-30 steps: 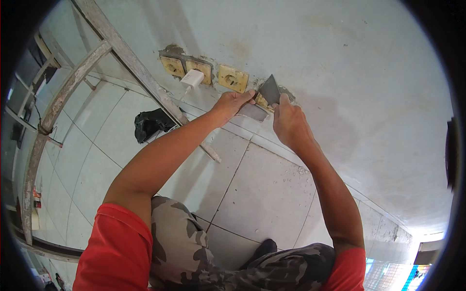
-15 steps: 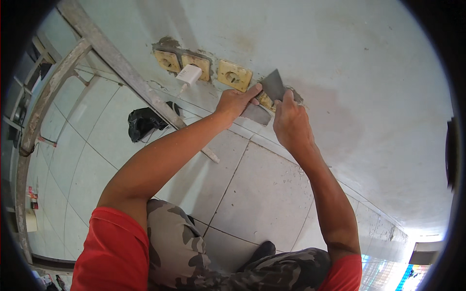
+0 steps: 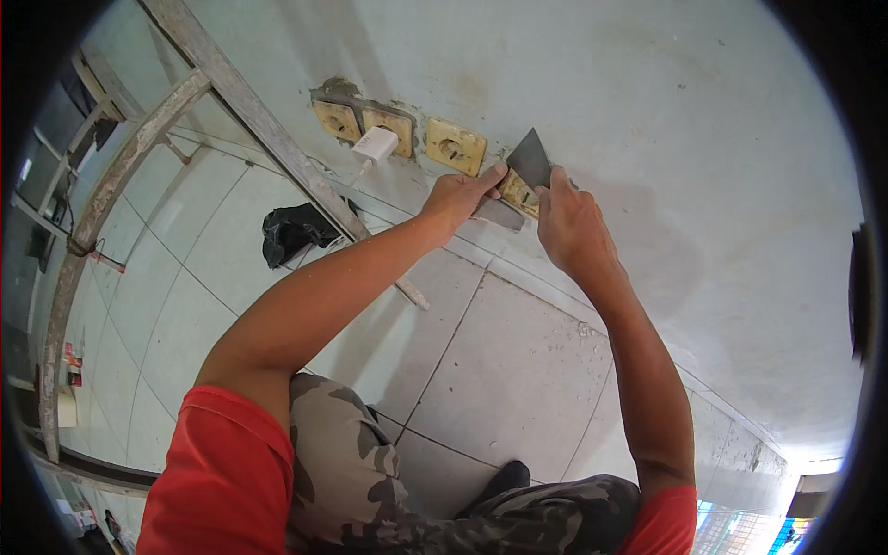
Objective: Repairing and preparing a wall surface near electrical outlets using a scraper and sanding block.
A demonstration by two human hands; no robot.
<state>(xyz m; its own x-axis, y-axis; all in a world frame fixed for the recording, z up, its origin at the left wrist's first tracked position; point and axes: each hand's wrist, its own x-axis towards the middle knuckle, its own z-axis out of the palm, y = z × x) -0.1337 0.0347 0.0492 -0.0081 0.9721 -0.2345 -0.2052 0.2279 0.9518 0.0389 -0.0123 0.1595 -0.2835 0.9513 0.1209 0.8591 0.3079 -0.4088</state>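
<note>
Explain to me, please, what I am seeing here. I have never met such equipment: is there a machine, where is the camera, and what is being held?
There is no machine, only a person using two bare hands. The camera is worn on the head and looks down; its wide fisheye lens bends straight edges near the rim.

The right hand holds a grey, triangular blade, like a scraper, against the wall. The left hand appears to hold a flat grey piece; its grip is partly hidden. Between the hands is a partly covered yellowed socket. Farther left are three more, one with a white plug-in adapter.

On the tiled floor lies a black bag-like thing, near a worn frame.
</note>
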